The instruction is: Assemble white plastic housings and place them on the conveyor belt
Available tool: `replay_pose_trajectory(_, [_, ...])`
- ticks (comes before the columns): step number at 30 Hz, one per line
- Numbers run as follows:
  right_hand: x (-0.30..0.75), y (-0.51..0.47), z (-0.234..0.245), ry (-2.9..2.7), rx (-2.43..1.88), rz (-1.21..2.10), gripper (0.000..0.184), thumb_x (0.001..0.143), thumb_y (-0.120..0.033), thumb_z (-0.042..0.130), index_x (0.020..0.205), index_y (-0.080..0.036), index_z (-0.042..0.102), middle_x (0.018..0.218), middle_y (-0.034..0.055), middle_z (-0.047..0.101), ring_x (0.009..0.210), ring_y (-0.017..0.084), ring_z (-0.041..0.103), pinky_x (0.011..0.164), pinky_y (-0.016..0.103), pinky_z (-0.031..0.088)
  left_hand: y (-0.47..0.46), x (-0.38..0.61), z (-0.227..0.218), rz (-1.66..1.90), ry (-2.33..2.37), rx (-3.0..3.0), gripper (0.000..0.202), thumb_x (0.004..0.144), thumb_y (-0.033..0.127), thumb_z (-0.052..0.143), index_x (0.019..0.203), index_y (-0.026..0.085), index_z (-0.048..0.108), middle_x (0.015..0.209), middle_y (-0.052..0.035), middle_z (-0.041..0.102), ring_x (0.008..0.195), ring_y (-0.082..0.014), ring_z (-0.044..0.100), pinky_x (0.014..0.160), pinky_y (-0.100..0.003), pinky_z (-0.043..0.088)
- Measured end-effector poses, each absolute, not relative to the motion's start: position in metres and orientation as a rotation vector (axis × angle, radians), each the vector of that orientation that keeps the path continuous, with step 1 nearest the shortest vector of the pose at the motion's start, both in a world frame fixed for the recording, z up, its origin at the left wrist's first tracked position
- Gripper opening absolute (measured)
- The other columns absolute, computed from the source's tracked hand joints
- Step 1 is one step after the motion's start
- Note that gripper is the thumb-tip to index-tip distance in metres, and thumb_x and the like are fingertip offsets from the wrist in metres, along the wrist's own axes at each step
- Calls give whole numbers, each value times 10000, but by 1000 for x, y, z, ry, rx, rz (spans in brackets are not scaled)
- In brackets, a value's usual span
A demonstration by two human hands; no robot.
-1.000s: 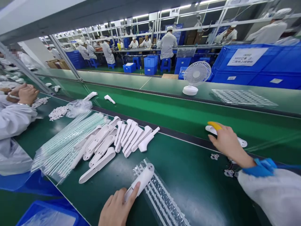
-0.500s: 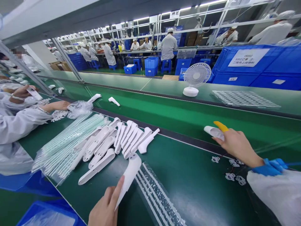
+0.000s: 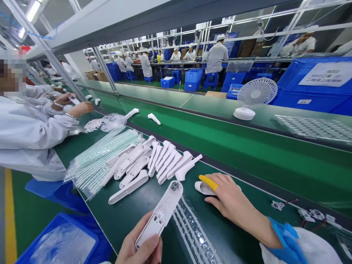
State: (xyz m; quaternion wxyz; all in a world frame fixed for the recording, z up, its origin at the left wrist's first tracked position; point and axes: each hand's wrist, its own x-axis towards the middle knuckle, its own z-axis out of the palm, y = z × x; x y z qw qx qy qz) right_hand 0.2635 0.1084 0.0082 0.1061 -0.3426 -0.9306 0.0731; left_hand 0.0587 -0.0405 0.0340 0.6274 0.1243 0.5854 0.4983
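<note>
My left hand (image 3: 141, 244) grips a long white plastic housing half (image 3: 162, 209) by its lower end. Its inner side faces up, showing small cutouts and a round fitting at the far end. My right hand (image 3: 231, 198), with a yellow finger cot on one finger, is closed over another white plastic shell (image 3: 202, 188) low over the green bench (image 3: 236, 234). The hand covers most of that shell. Left of it lies a row of similar white housings (image 3: 168, 161). Beneath the left-hand piece are clear-wrapped white strips (image 3: 192, 231).
Bagged pale green strips (image 3: 101, 157) lie at the left, near a co-worker's sleeve (image 3: 49, 128). Small wired parts (image 3: 277, 205) sit at right. Beyond the green belt (image 3: 220, 146) stand a white fan (image 3: 257, 93) and blue crates (image 3: 313, 88). A blue bin (image 3: 90, 253) is below left.
My right hand has come left and nearer with its shell, from over the belt to the bench. My left hand has turned its housing so the inner side shows. The view has swung left.
</note>
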Motion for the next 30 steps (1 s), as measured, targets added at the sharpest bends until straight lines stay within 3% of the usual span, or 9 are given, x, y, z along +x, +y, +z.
replay_pose_trajectory(3, [251, 86, 2, -2544, -1066, 536, 103, 808, -142, 504, 891, -169, 560, 855, 58, 550, 779, 193, 485, 667, 317, 420, -35, 56, 27, 1173, 1344, 240, 668, 658, 395, 700, 1180, 133, 376, 536, 24, 572, 348, -46, 381, 345, -159, 265])
replay_pose_trajectory(5, [238, 71, -5, -2548, -1080, 616, 122, 828, -131, 459, 797, -178, 567, 797, 43, 531, 724, 179, 474, 618, 300, 407, -30, 56, 22, 1211, 1279, 193, 572, 744, 301, 634, 1198, 105, 346, 640, -28, 621, 446, -98, 486, 382, -188, 367])
replay_pose_trajectory(8, [219, 59, -18, -2634, -1067, 465, 183, 816, -112, 457, 688, -186, 564, 739, 31, 514, 676, 186, 448, 578, 314, 364, -23, 62, 16, 1275, 1242, 56, 571, 795, 151, 558, 1262, 77, 238, 911, -140, 656, 804, -206, 617, 679, -292, 505])
replay_pose_trajectory(10, [212, 57, -26, -2658, -1044, 317, 195, 777, -79, 493, 619, -182, 543, 707, 26, 502, 663, 188, 435, 578, 319, 341, -20, 66, 11, 1303, 1206, -27, 621, 809, 113, 527, 1304, 97, 153, 1030, -161, 631, 963, -241, 589, 875, -366, 444])
replay_pose_trajectory(13, [210, 58, -33, -2664, -989, 204, 189, 702, -20, 542, 600, -179, 536, 704, 16, 503, 668, 183, 430, 596, 314, 324, -20, 68, -2, 1320, 1087, -59, 617, 834, 139, 488, 1328, 114, 120, 1100, -156, 605, 1044, -248, 546, 980, -410, 340])
replay_pose_trajectory(19, [214, 59, -41, -2674, -990, 204, 204, 684, -27, 545, 566, -186, 499, 684, 3, 492, 659, 177, 431, 610, 309, 332, -25, 66, -21, 1309, 1028, -12, 716, 782, 205, 579, 1336, 126, 133, 1154, -148, 576, 1113, -249, 491, 985, -387, 315])
replay_pose_trajectory(25, [213, 59, -31, -2676, -1132, 447, 193, 737, -49, 483, 604, -186, 508, 730, 28, 524, 712, 199, 489, 642, 343, 407, -23, 66, -15, 1316, 1111, -40, 699, 716, 241, 654, 1284, 129, 263, 1156, -139, 576, 1105, -250, 499, 942, -351, 360])
replay_pose_trajectory(28, [231, 61, -6, -2540, -1133, 651, 175, 772, -91, 452, 655, -200, 525, 747, 34, 543, 705, 193, 510, 628, 335, 441, -26, 65, 4, 1220, 1126, 2, 734, 700, 250, 680, 1272, 89, 248, 1029, -167, 640, 981, -252, 585, 849, -349, 430])
replay_pose_trajectory(30, [252, 63, 12, -2389, -1131, 716, 125, 786, -176, 470, 686, -215, 535, 746, 34, 557, 691, 189, 525, 616, 321, 458, -29, 68, 17, 1091, 1072, 67, 691, 668, 270, 711, 1213, 61, 340, 887, -168, 682, 789, -238, 647, 741, -331, 470])
